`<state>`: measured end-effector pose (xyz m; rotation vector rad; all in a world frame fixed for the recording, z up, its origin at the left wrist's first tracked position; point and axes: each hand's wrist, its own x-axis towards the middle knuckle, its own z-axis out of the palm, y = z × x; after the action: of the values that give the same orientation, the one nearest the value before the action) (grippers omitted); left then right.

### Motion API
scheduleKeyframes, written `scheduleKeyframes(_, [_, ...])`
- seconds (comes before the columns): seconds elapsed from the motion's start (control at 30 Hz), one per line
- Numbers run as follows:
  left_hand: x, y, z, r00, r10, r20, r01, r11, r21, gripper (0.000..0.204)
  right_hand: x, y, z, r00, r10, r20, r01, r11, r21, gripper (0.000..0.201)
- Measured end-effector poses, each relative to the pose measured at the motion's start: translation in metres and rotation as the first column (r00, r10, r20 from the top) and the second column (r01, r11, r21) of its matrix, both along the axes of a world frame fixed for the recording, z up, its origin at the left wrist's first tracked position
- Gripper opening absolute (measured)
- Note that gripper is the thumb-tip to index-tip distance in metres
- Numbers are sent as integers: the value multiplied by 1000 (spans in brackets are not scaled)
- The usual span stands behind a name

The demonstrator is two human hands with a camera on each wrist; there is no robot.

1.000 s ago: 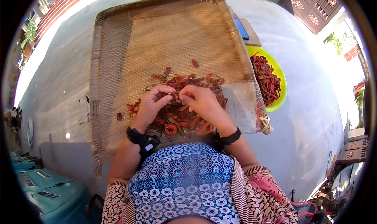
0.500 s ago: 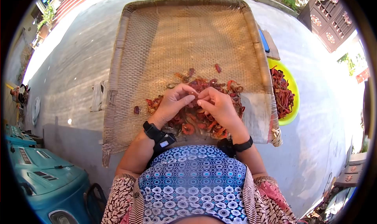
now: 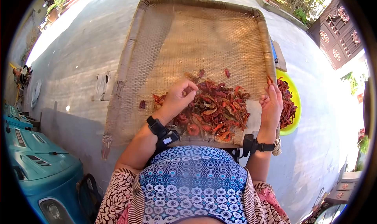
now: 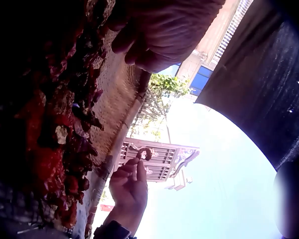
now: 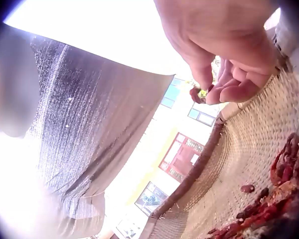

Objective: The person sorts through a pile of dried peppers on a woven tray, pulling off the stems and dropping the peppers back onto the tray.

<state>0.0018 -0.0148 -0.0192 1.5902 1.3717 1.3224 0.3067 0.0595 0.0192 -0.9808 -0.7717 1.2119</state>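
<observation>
Pale, smooth concrete floor [image 3: 78, 74] runs all round, streaked with light and shade. At the left stands a bulky teal machine [image 3: 43, 157], its shell rounded and glossy. In front of the person lies a big woven tray [image 3: 212, 35], straw-brown and coarsely plaited, its thick raised rim bound over and worn ragged at the near left corner; a flat greyish patch [image 3: 255, 116] covers part of its near right side. Just beside the tray sits a round yellow-green bowl [image 3: 291, 127], heaped with long, thin, wrinkled red peppers [image 3: 288, 102]. Inside the tray, near the person, spreads a pile of shrivelled peppers [image 3: 220, 110], red to brown, curled and leathery.

The left hand [image 3: 176, 100] is over the pile's left side, fingers bent with the tips close; I can't tell if they hold anything. The right hand [image 3: 271, 104], raised by the tray's right rim near the bowl, has its fingers pinched on one small crinkled pepper [image 3: 269, 80]. A dark-red scrap [image 3: 142, 104] lies apart on the weave.
</observation>
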Motion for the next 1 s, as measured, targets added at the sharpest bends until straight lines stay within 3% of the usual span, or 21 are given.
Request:
scheduleKeyframes(0.03, [0, 0, -1, 998, -23, -54, 23, 1000, 9, 8, 6, 3, -2, 980, -89, -176, 90, 996, -3, 26])
scheduleKeyframes(0.13, [-1, 1, -2, 962, -74, -262, 95, 993, 68, 10, 12, 0, -6, 975, 18, -220, -47, 991, -127, 28])
scheduleKeyframes(0.2, [-3, 1, -3, 890, -70, -450, 149, 978, 143, 11, 1, -10, -5, 972, 224, 63, -216, 969, -122, 25])
scheduleKeyframes(0.23, [-3, 0, -2, 894, -87, -440, 150, 983, 109, 11, -10, -16, 3, 917, 343, 203, -320, 937, -137, 24])
scheduleKeyframes(0.27, [-3, 0, -1, 896, -106, -431, 151, 986, 73, 10, -21, -23, 9, 829, 450, 332, -418, 893, -168, 24])
scheduleKeyframes(0.37, [-5, 0, -4, 903, -111, -414, 144, 988, 49, 10, -51, -39, 16, 567, 683, 461, -671, 707, -223, 22])
scheduleKeyframes(0.47, [-6, 2, -12, 909, -98, -405, 130, 990, 52, 11, -74, -43, 10, 262, 465, 846, -637, 741, -210, 24])
scheduleKeyframes(0.5, [-5, 3, -12, 911, -95, -402, 126, 991, 53, 11, -80, -44, 9, 184, 306, 934, -639, 759, -122, 26])
scheduleKeyframes(0.6, [-3, 1, -10, 908, -96, -407, 123, 992, 40, 11, -87, -43, -1, 108, 218, 970, -628, 772, -104, 24])
scheduleKeyframes(0.7, [-2, 0, -10, 919, -88, -385, 115, 992, 46, 13, -89, -42, -5, 119, 192, 974, -592, 802, -86, 21])
scheduleKeyframes(0.8, [-2, -2, 1, 910, -174, -378, 167, 985, -52, 16, -87, -41, -3, 252, 257, 933, -601, 797, -58, 16])
scheduleKeyframes(0.9, [-3, 0, -4, 863, -161, -479, 222, 972, 74, 17, -89, -46, 14, 435, 575, 693, -584, 766, -268, 13])
scheduleKeyframes(1.0, [-1, 1, -7, 898, -138, -417, 206, 971, 123, 16, -84, -42, 2, 534, 606, 589, -619, 755, -215, 13])
